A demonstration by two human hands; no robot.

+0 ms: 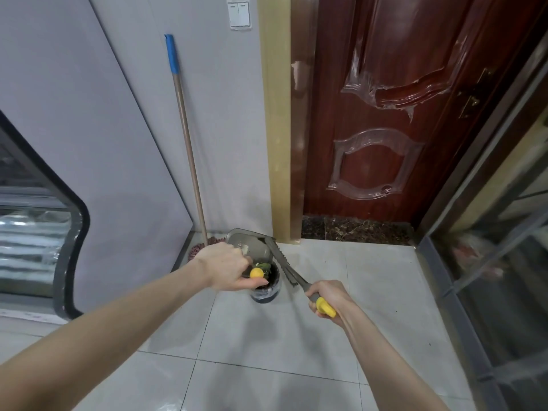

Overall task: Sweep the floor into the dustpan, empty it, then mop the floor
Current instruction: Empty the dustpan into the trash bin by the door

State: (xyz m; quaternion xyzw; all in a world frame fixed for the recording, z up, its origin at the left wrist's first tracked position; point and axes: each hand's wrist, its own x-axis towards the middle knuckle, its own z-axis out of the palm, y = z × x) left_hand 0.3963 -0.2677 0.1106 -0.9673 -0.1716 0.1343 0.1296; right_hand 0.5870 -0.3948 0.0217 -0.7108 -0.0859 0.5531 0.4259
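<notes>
A grey dustpan (252, 243) is tilted over a small bin (267, 293) lined with a dark bag, in the corner by the door frame. My left hand (225, 268) grips the pan's near rim. My right hand (327, 296) is closed around the dustpan's long grey handle (292, 275), whose yellow end sticks out past my fist. In the bin's mouth lie a round yellow-orange object (256, 273) and some green scraps. A mop (189, 149) with a wooden pole and blue top leans against the wall, its reddish head on the floor behind my left hand.
A dark red door (385, 114) with a tan frame stands straight ahead, above a dark stone threshold. A glass-and-metal partition (489, 262) runs along the right. A grey panel with a black-rimmed window is on the left. Pale floor tiles (281, 351) lie below my arms.
</notes>
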